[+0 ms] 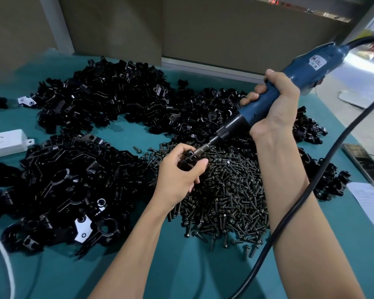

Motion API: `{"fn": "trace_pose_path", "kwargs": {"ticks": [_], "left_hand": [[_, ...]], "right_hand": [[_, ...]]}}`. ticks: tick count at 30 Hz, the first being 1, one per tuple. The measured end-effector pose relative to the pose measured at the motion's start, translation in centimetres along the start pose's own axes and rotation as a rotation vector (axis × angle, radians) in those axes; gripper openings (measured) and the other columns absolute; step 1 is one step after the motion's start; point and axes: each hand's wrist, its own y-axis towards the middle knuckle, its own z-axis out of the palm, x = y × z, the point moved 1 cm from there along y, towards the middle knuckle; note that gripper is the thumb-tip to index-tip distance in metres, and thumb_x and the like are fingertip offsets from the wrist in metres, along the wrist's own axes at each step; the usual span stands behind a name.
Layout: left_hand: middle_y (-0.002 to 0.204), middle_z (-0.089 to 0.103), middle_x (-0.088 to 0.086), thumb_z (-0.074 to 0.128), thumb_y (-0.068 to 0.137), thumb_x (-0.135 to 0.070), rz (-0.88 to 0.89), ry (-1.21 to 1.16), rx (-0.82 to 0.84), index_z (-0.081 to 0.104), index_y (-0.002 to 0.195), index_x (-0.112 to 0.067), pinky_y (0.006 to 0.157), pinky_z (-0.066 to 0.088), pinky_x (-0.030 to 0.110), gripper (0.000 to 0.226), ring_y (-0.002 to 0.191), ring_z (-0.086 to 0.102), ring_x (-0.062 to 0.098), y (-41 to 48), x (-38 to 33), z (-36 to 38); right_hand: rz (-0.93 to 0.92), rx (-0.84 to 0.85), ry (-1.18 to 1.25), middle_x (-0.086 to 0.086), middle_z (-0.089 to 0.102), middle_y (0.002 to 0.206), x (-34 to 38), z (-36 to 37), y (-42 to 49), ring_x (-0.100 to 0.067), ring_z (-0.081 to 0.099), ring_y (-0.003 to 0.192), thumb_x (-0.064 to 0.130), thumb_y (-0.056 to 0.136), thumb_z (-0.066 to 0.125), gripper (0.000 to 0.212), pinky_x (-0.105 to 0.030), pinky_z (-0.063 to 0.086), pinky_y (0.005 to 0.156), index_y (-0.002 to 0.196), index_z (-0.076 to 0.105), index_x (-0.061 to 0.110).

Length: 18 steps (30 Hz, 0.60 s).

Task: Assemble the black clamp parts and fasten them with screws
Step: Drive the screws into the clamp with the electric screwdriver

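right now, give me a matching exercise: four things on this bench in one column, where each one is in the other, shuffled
1 electric screwdriver
2 screw pile
3 white plastic box
4 clamp part

A pinched in the left hand
B near the left edge of the table
C gripped by the right hand
D heaped on the table under both forearms

Pairs: 1-C, 2-D, 3-B, 4-A
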Motion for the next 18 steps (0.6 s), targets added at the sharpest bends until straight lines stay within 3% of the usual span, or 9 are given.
{"fn": "trace_pose_path", "kwargs": {"ticks": [18], "left_hand": [[0.054,0.06,-0.001,0.072,0.09,-0.014,0.026,0.043,-0.104,0.061,0.085,-0.02,0.039,0.036,0.018,0.014,0.036,0.045,0.006,0.0,-0.21,-0.13]], "right_hand": [[-0.013,0.048,-0.028,0.001,0.046,0.056,-0.83,0.92,-0.07,-0.012,0.042,0.043,0.016,0.088,0.066,0.016,-0.023,0.041,0.046,0.08,0.052,0.014]]}}
